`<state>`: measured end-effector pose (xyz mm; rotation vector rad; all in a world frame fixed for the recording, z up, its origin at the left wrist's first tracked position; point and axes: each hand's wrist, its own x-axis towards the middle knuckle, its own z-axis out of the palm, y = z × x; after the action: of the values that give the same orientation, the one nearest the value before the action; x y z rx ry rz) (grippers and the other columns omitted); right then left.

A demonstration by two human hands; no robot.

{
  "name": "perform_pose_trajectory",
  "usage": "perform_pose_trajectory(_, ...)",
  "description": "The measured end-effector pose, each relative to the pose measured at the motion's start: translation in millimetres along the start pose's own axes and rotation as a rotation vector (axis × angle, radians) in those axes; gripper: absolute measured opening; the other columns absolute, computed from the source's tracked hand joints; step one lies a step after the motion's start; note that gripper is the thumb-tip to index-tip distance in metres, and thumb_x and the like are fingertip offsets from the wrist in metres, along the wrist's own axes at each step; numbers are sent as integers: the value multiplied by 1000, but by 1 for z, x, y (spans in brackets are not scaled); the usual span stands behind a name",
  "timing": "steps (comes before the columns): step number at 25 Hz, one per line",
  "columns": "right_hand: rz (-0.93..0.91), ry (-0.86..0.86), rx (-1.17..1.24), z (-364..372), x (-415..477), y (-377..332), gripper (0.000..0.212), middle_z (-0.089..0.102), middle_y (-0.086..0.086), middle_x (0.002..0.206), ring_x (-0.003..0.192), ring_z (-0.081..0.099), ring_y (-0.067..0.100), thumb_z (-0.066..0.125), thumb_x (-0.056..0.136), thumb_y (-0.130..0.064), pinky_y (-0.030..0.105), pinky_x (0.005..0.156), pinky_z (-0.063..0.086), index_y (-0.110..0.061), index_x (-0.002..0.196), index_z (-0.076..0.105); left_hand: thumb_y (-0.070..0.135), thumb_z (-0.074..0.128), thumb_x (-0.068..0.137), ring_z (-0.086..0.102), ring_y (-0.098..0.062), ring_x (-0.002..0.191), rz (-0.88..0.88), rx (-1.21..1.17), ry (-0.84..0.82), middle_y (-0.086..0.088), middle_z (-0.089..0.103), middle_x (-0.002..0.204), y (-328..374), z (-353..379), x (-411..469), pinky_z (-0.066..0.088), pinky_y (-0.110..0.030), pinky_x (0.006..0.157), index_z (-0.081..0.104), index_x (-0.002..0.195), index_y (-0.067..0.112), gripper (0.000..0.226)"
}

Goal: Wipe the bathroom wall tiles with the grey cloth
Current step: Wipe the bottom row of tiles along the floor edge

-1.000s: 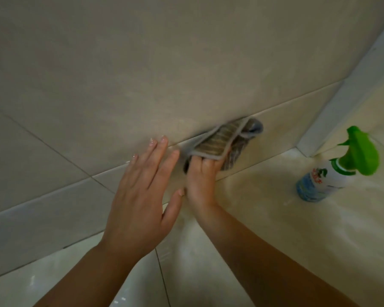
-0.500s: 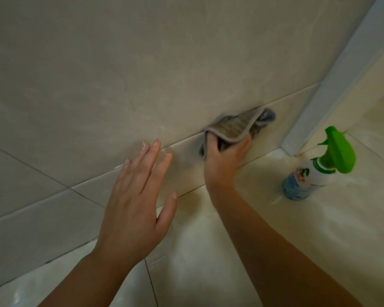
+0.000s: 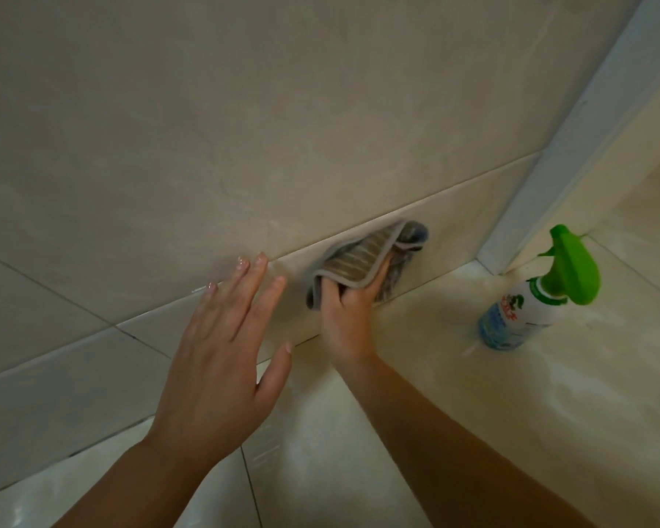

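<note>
The grey cloth (image 3: 362, 257), ribbed and bunched, is pressed flat against the low skirting tile (image 3: 469, 219) just above the floor. My right hand (image 3: 345, 318) grips it from below, fingers tucked under its folded edge. My left hand (image 3: 222, 360) is spread flat, fingers apart, with its fingertips against the wall tiles (image 3: 206, 127) a little left of the cloth; it holds nothing. The large beige wall tiles fill the upper part of the view.
A spray bottle (image 3: 530, 302) with a green trigger head stands on the glossy floor (image 3: 473, 413) at the right. A pale door frame (image 3: 572, 135) rises at the right, meeting the wall at the corner.
The cloth and my right hand slid right along the skirting tile, then came back left a little. My left hand stayed spread on the wall. The view shifted slightly.
</note>
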<state>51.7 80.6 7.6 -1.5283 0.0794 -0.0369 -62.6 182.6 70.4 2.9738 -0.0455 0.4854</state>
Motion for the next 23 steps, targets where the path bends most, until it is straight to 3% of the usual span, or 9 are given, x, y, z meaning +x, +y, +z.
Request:
perform_pose_trajectory(6,43,342,260,-16,92,-10,67,19,5,159,142,27,17,47,99,-12,-5,96,22,-17,154,9,43,40,95,9,-21,152,15,63,-69,-6,16,164,8,3,6,13,-43,121,27,154,14,67)
perform_pose_trajectory(9,221,330,157,-27,76,7,83,16,4,160,143,27,23,52,87,-31,31,119,23,-22,155,7,44,39,95,8,-21,152,36,66,-94,-6,14,164,9,8,9,14,-46,121,25,155,15,67)
perform_pose_trajectory(10,182,272,106,-24,64,8,88,13,-1,160,143,24,19,53,83,-34,31,121,19,-22,156,5,44,39,95,7,-21,152,37,61,-97,-6,14,164,9,8,12,14,-46,121,25,155,16,67)
perform_pose_trajectory(13,-62,224,48,-6,52,-17,79,17,-4,151,135,21,0,56,90,-11,3,110,9,-6,153,9,44,39,96,5,-19,153,38,57,-91,-5,13,165,10,11,20,10,-43,122,23,155,17,67)
perform_pose_trajectory(15,-177,331,131,-10,84,-42,58,34,27,147,137,37,34,49,88,-3,39,118,26,12,141,32,43,41,96,6,-19,153,38,39,-89,-5,14,164,12,15,20,10,-43,122,24,155,16,67)
perform_pose_trajectory(16,-274,438,13,-18,109,-41,49,42,38,138,128,45,48,41,87,-1,55,110,36,17,133,42,43,41,96,7,-19,152,40,26,-90,-6,16,164,13,16,19,11,-43,122,25,154,16,67)
perform_pose_trajectory(18,-33,415,25,-39,145,-27,55,32,38,145,133,37,51,23,93,-10,58,113,29,14,141,32,42,42,96,11,-20,152,55,15,-89,-6,18,163,16,16,15,14,-45,121,29,153,14,65)
perform_pose_trajectory(20,239,411,265,-60,149,15,63,25,21,156,139,32,38,27,97,-35,48,117,25,-5,152,18,42,41,96,12,-20,152,65,15,-89,-6,19,163,15,17,14,15,-44,121,30,153,14,64)
perform_pose_trajectory(23,341,290,149,-50,116,69,99,31,7,154,133,42,31,41,63,-64,51,112,35,-29,153,15,42,40,96,11,-19,152,67,19,-98,-5,18,164,18,21,14,13,-42,121,30,153,14,64)
